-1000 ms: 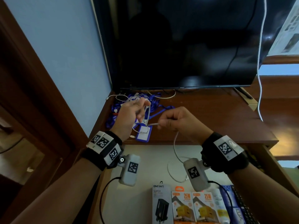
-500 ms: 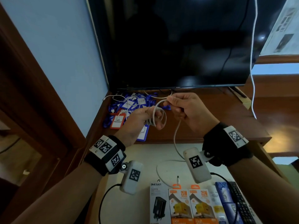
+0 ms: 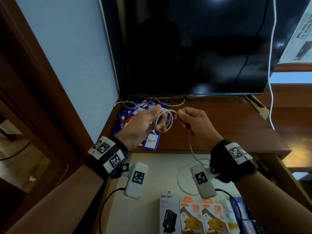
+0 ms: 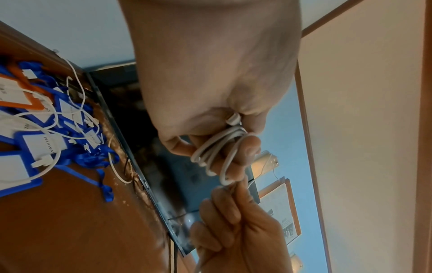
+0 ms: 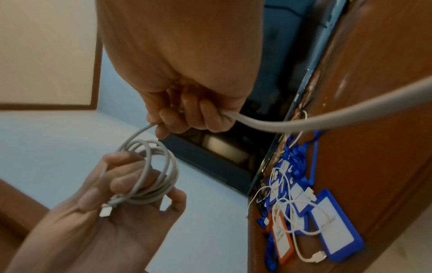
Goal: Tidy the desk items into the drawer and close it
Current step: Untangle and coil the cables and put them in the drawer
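Observation:
A white cable (image 3: 164, 121) (image 4: 214, 151) (image 5: 149, 171) is wound in several loops around the fingers of my left hand (image 3: 143, 125) (image 4: 217, 118) (image 5: 117, 199), which holds the coil above the desk with its USB plug (image 5: 105, 212) against the palm. My right hand (image 3: 190, 122) (image 5: 184, 114) (image 4: 233, 227) pinches the loose run of the same cable just right of the coil. The cable's tail (image 3: 185, 168) hangs down into the open drawer (image 3: 152, 174) below. Blue and orange badge holders with lanyards (image 3: 135, 114) (image 4: 35, 129) (image 5: 311, 218) lie tangled with thin white cables at the desk's back left.
A dark monitor (image 3: 194, 48) stands at the back of the brown desk (image 3: 228, 129). Boxed chargers (image 3: 194, 217) lie in a row at the drawer's near end. A white cord (image 3: 271, 65) hangs at the right. The wall (image 3: 67, 56) bounds the left.
Both hands have kept winding: the coil on my left fingers has gained loops, and my right hand came from above and behind the coil to its right side. The cable's tail has shortened.

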`<state>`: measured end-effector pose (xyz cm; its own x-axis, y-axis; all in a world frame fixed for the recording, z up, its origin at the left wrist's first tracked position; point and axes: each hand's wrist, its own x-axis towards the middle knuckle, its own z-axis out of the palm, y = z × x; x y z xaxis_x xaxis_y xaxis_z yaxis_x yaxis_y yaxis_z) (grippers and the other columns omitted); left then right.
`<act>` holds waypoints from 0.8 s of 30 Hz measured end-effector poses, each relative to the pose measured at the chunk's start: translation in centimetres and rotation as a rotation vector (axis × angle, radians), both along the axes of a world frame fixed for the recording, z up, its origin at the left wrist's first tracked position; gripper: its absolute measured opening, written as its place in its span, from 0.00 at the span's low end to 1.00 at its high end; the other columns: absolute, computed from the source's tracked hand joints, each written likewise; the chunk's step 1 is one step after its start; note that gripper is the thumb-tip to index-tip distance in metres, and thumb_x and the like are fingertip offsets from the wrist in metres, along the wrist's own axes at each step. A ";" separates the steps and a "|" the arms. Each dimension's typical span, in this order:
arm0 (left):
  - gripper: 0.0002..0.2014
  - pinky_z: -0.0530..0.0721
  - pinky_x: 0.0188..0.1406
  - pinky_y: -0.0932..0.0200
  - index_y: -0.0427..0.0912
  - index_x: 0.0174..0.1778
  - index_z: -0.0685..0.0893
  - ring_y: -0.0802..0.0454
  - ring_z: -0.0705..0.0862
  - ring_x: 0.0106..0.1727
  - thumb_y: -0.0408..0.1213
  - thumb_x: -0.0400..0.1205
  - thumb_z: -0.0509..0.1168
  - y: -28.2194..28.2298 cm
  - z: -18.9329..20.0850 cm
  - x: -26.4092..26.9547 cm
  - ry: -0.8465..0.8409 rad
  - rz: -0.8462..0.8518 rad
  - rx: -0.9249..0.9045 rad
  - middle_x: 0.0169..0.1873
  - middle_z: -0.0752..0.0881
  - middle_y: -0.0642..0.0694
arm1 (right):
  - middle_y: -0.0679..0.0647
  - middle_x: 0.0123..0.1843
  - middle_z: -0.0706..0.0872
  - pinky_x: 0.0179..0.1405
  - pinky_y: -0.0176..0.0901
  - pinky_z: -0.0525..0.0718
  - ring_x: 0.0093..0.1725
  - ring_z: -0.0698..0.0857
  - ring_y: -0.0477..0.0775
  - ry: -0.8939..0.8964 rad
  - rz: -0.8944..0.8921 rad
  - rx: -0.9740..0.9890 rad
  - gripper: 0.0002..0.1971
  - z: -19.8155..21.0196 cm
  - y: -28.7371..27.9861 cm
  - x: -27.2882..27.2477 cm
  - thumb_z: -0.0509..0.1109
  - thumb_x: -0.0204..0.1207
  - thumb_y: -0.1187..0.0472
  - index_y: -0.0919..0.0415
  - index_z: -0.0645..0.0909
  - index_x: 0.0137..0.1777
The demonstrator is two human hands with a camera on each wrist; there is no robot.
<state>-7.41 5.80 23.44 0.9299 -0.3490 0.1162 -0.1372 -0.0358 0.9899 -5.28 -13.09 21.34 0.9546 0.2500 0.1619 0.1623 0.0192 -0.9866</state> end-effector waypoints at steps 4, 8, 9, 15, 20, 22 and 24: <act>0.20 0.79 0.39 0.67 0.36 0.45 0.74 0.51 0.73 0.31 0.49 0.88 0.46 0.5 -0.3 -0.2 0.062 -0.065 0.085 0.26 0.66 0.43 | 0.48 0.23 0.74 0.22 0.29 0.67 0.22 0.68 0.43 -0.131 -0.029 -0.064 0.12 -0.1 0.2 0.2 0.63 0.83 0.64 0.65 0.84 0.41; 0.19 0.77 0.33 0.68 0.38 0.40 0.72 0.52 0.70 0.27 0.50 0.86 0.49 0.7 -0.3 -0.1 0.142 -0.141 0.103 0.22 0.65 0.48 | 0.45 0.21 0.74 0.23 0.29 0.68 0.22 0.68 0.42 -0.157 -0.078 -0.081 0.11 0.1 0.1 0.5 0.65 0.82 0.66 0.65 0.84 0.39; 0.19 0.76 0.31 0.68 0.38 0.39 0.72 0.53 0.69 0.26 0.49 0.87 0.49 0.7 -0.2 -0.1 0.159 -0.152 0.103 0.22 0.64 0.48 | 0.44 0.21 0.73 0.23 0.29 0.68 0.22 0.68 0.42 -0.150 -0.076 -0.068 0.11 0.2 0.0 0.4 0.65 0.82 0.66 0.65 0.84 0.39; 0.20 0.74 0.27 0.67 0.39 0.34 0.73 0.53 0.66 0.22 0.49 0.84 0.51 0.8 0.0 0.2 0.167 -0.158 -0.073 0.18 0.64 0.49 | 0.40 0.26 0.83 0.22 0.25 0.72 0.23 0.77 0.36 -0.036 0.165 -0.075 0.10 0.2 1.3 -1.5 0.62 0.82 0.68 0.72 0.80 0.58; 0.21 0.77 0.34 0.63 0.41 0.30 0.73 0.51 0.71 0.24 0.52 0.83 0.54 -0.1 -0.4 0.4 0.110 -0.053 -0.004 0.18 0.66 0.47 | 0.40 0.21 0.82 0.22 0.22 0.73 0.21 0.78 0.34 -0.051 0.090 -0.055 0.09 0.3 2.1 -1.6 0.61 0.82 0.71 0.75 0.81 0.53; 0.23 0.78 0.42 0.58 0.41 0.28 0.74 0.50 0.77 0.26 0.53 0.84 0.55 -0.5 -0.8 0.3 0.072 -0.030 0.065 0.19 0.69 0.44 | 0.43 0.21 0.83 0.22 0.23 0.73 0.20 0.78 0.34 -0.050 0.072 -0.063 0.08 0.6 1.9 -1.5 0.61 0.82 0.72 0.75 0.82 0.50; 0.23 0.78 0.47 0.53 0.41 0.27 0.75 0.51 0.79 0.26 0.55 0.81 0.57 -0.8 -0.9 0.2 0.085 -0.059 0.080 0.20 0.70 0.42 | 0.45 0.20 0.83 0.21 0.23 0.72 0.18 0.78 0.36 -0.037 0.072 -0.074 0.09 0.6 1.8 -1.5 0.61 0.82 0.73 0.76 0.82 0.49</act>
